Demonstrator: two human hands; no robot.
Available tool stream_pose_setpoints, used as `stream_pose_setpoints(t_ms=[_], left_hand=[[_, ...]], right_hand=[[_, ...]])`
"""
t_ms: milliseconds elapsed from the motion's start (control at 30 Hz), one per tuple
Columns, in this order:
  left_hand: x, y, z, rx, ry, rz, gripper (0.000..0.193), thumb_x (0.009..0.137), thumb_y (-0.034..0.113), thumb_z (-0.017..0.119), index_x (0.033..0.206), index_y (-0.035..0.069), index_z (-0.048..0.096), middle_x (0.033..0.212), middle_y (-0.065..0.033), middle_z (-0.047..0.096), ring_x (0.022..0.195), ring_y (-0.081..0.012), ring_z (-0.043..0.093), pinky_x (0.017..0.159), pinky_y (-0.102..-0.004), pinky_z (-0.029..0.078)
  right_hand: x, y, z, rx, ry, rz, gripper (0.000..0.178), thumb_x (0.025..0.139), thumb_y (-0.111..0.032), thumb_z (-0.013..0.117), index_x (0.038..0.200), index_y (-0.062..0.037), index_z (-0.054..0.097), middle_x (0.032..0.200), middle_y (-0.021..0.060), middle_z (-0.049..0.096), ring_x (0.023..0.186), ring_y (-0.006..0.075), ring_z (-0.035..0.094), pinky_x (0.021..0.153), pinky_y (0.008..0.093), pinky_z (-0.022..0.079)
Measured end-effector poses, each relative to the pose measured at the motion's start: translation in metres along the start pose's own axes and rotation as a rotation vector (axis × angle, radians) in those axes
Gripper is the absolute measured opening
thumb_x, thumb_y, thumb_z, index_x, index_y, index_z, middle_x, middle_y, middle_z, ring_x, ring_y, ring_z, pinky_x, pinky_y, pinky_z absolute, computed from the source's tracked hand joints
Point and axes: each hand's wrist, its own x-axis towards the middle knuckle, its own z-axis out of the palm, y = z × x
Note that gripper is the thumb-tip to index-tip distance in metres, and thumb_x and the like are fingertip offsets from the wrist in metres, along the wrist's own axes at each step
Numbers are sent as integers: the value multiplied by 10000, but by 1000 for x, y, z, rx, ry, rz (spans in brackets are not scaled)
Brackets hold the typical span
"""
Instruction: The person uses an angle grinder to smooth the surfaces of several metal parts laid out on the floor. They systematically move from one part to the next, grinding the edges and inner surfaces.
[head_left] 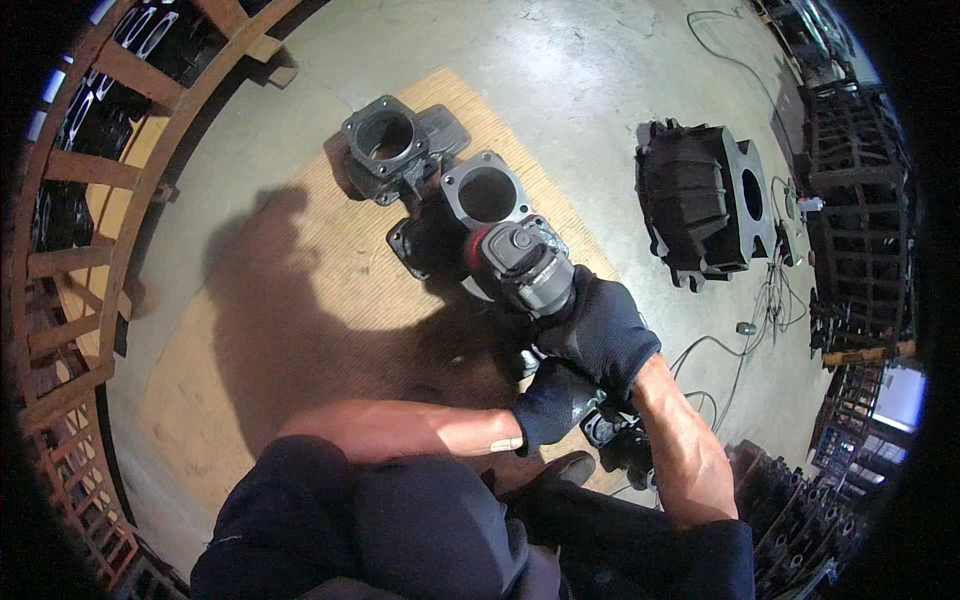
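Observation:
My gloved right hand (612, 335) is wrapped around the body of a grey and black hand-held power tool (535, 275), whose blocky end points away from me. Just below it, my gloved left hand (562, 402) has its fingers curled closed; what they hold is hidden. Beyond the tool stands a dark metal casting (452, 190) with a round flanged opening facing up, partly covered by the tool. Another dark casting with a round bore (384, 138) sits behind it to the left. The working end of the tool is not visible.
A tan mat (330, 340) lies under the castings. On the concrete floor to the right rests a large ribbed black casting (700, 205). Loose cables (745, 340) run near it. Wooden crate slats (105, 170) line the left, and small dark parts (622, 440) lie by my right forearm.

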Motion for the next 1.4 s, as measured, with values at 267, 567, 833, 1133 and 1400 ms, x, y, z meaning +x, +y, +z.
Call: stream_pose_setpoints(t_ms=[267,567,833,1133,1400], left_hand=[[37,13,-9,-103,-118,38,323,986,205,530,1193,3,675,1226,-219,672,1167,-351,623,1031,-454,443],[-4,33,-41,-257,-116,-47,322,1041,219,502,1268,37,638,1285,-184,644,1202,-278,589,1061,-380,433],[19,-1,-13,85,-59,184,327,1041,179,480,1292,23,619,1302,-214,618,1232,-270,565,1071,-389,424],[6,13,-11,55,-100,17,331,1027,192,563,1311,28,606,1299,-169,628,1207,-220,568,1066,-365,434],[-13,5,-21,-520,-156,-144,393,1054,202,495,1405,28,533,1403,-196,553,1310,-227,508,1129,-369,384]], right_hand=[[15,29,-11,118,95,-28,631,657,-324,870,1159,-1,666,1032,195,750,979,304,726,886,380,566],[-4,-4,1,46,-7,15,673,622,-258,862,1206,-4,643,1026,219,746,969,345,731,883,402,560],[12,20,-12,124,67,-9,640,655,-271,867,1196,0,660,1053,179,754,967,284,733,903,373,561],[4,19,4,81,60,-82,618,659,-274,856,1172,4,652,999,204,747,959,345,731,881,393,566],[1,4,4,18,27,-66,652,642,-264,857,1192,8,636,994,220,744,953,355,732,871,402,570]])
